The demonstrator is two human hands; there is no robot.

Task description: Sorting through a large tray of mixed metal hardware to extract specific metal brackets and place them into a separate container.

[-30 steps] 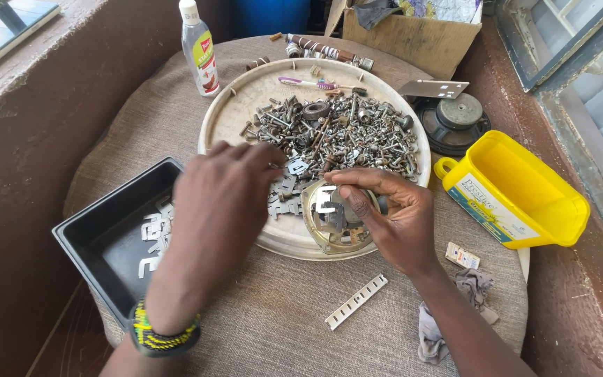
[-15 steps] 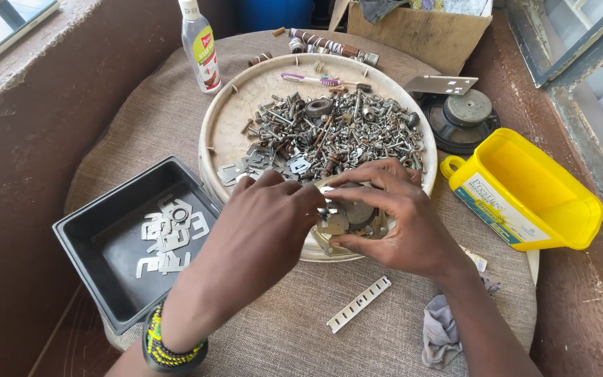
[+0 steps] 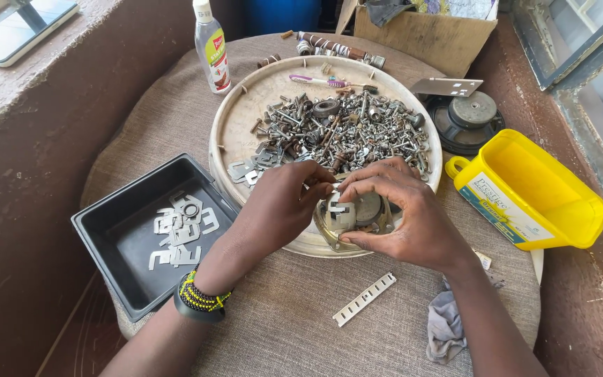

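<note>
Just beyond the fingers [image 3: 319, 187], a heap of dull silver-grey screws [image 3: 347, 129] is seen on a cream round tray [image 3: 235, 126], with a pink toothbrush [image 3: 319, 81] farther off. To the left of the fingers, pale silver plates [image 3: 179, 227] are shown against a black tray [image 3: 123, 237]. A yellow-and-black beaded wristband [image 3: 200, 300] and a bright yellow tub [image 3: 532, 188] are also seen.

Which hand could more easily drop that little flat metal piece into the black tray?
Probably the left hand. The black tray lies on its side, just beyond its wrist, and its fingertips already touch the flat metal piece. The right hand would have to cross over.
</note>
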